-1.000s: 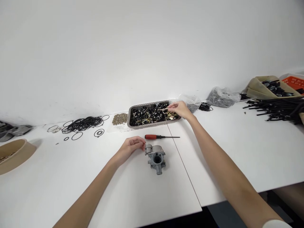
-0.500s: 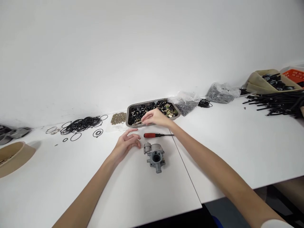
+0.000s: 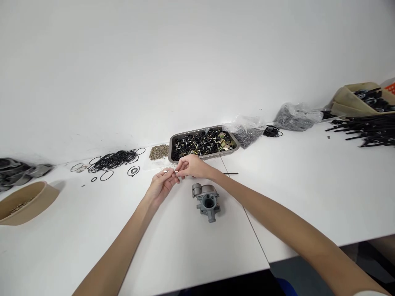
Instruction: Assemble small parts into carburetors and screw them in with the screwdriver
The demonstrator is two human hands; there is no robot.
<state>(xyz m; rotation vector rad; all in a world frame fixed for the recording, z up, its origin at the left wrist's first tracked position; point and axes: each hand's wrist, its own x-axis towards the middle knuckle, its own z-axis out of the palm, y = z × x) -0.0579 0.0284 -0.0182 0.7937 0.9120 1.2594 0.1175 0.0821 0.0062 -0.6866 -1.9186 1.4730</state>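
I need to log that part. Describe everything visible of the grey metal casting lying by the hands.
The grey metal casting looks like dull cast aluminium: a blocky body with a round open bore facing up toward the camera, a short cylinder at its upper left and a stub at its lower end. It lies on the white table, just right of the hands, and nothing touches it.

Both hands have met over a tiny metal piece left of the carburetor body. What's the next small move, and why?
Probably carry the small metal piece right and down to the carburetor body. Left hand and right hand pinch it together just up-left of the body, whose round opening faces up, unobstructed.
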